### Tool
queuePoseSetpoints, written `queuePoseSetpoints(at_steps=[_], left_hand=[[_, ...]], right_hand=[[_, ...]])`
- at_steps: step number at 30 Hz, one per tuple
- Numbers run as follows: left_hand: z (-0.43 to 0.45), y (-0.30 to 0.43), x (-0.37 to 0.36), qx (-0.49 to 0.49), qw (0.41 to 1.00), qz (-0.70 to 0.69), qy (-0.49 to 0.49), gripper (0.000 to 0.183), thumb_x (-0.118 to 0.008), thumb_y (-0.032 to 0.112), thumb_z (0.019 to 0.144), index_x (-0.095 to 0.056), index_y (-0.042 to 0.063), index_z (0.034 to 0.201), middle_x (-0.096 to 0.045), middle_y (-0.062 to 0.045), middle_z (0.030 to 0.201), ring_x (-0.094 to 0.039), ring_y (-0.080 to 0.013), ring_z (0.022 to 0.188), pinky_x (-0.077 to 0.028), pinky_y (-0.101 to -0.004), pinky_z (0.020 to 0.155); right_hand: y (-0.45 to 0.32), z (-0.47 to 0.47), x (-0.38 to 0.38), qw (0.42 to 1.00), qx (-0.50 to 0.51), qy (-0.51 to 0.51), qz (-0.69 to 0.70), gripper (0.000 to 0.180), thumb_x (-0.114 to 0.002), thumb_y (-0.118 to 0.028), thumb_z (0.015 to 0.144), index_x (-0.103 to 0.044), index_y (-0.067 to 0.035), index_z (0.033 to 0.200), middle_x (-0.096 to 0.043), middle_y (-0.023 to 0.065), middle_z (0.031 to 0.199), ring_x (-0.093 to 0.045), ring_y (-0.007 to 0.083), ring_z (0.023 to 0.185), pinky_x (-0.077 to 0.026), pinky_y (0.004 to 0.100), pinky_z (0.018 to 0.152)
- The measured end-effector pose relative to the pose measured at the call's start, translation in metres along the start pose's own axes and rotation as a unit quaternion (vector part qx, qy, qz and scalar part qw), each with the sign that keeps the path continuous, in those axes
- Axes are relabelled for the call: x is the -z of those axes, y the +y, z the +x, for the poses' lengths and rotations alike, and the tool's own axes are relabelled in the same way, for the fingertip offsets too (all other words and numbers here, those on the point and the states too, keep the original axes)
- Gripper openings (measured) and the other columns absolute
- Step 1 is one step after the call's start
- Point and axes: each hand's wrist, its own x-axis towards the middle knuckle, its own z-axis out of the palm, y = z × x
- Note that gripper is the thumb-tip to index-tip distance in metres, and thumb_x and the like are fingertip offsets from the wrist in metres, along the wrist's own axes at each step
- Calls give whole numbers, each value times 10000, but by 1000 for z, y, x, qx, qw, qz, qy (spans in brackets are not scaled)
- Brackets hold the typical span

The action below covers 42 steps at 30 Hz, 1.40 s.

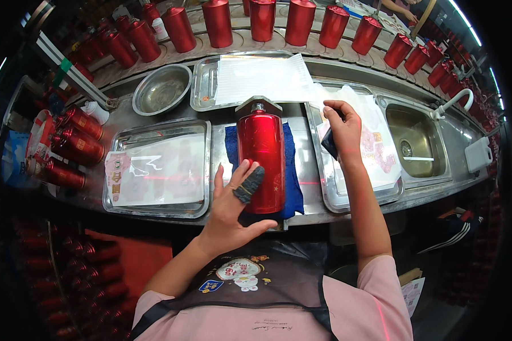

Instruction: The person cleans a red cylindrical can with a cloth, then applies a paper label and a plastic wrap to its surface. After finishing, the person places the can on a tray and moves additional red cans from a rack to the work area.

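Note:
A glossy red bottle (261, 145) lies before me on a blue cloth (294, 174), its neck in a notched metal holder (277, 107). My left hand (234, 204), a dark cloth cover on one finger, rests its fingertips on the bottle's left side with the fingers spread. Above the right tray, my right hand (345, 128) is curled round a dark flat tool (329, 143), perhaps a squeegee. That tray (333, 200) holds wet-looking decal sheets (377, 149). Another decal sheet (166, 174) lies in the left tray (153, 212).
Behind stand a metal bowl (162, 90), a tray (202, 81) with white paper (260, 79) and a conveyor (277, 36) carrying red bottles. On the right are a sink (414, 145), a faucet (452, 102) and a white jug (478, 155). Decorated bottles (79, 143) lie at left.

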Motion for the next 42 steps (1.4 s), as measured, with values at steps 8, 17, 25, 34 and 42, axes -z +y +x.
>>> queuePoseSetpoints(at_steps=[8, 17, 25, 34, 42], left_hand=[[55, -34, 50, 55, 972, -179, 142, 532, -660, 101, 902, -470, -51, 1375, -544, -174, 1375, -500, -228, 1290, -326, -341, 1108], [160, -91, 47, 197, 924, -316, 80, 280, -628, 100, 922, -544, -74, 1124, -640, -229, 1204, -653, -240, 1089, -492, -324, 951], [245, -108, -10, 157, 951, -236, -121, 373, -691, 80, 780, -561, -68, 1097, -707, -139, 842, -691, -168, 738, -519, -271, 668], [291, -103, -71, 225, 922, -170, -264, 443, -762, 96, 721, -542, -72, 1067, -683, -130, 783, -664, -170, 682, -507, -278, 606], [289, -107, -47, 217, 940, -146, -217, 444, -687, 20, 701, -567, -41, 1123, -655, -97, 746, -641, -167, 645, -486, -269, 584]], right_hand=[[47, 61, 16, 973, -32, -50, -223, 418, -606, -202, 807, -674, 8, 1162, -684, 223, 1087, -655, 312, 1036, -482, 351, 926], [45, 51, 4, 985, -68, -84, -138, 397, -623, -87, 822, -645, 68, 1187, -682, 63, 908, -544, 70, 701, -452, 231, 646], [23, 59, 7, 986, -65, -135, -68, 393, -579, -22, 808, -659, 45, 1187, -688, 123, 1080, -620, 153, 959, -469, 255, 846], [4, 61, 2, 965, 54, -153, -206, 411, -571, -40, 766, -708, -57, 1154, -697, 142, 1007, -646, 195, 853, -428, 331, 974], [29, 55, 9, 975, -52, -158, -145, 428, -537, -98, 772, -685, -28, 1168, -654, 235, 1164, -627, 344, 1085, -461, 356, 961]])
